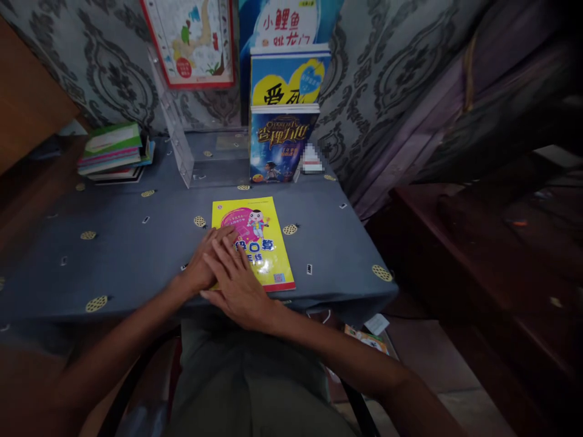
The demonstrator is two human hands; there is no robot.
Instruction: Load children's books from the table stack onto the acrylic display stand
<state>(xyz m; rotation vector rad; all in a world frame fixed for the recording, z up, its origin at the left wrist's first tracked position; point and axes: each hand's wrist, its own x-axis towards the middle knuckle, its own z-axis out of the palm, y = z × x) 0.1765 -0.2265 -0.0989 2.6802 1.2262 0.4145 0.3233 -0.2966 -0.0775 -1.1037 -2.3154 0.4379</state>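
Observation:
A yellow workbook (277,258) with a pink oval and a cartoon figure lies closed on the table (136,243), near its front edge. My left hand (207,258) rests on the left side of the cover, fingers stretched out. Partly over it lies my right hand (239,282), its fingers spread and flat across the left hand and the lower left of the cover. Neither hand grips anything. The hands hide the book's lower left part.
Upright books (282,145) stand in a clear rack (180,142) behind the workbook. A stack of books (113,152) lies at the back left. Dark red furniture (492,255) is at the right.

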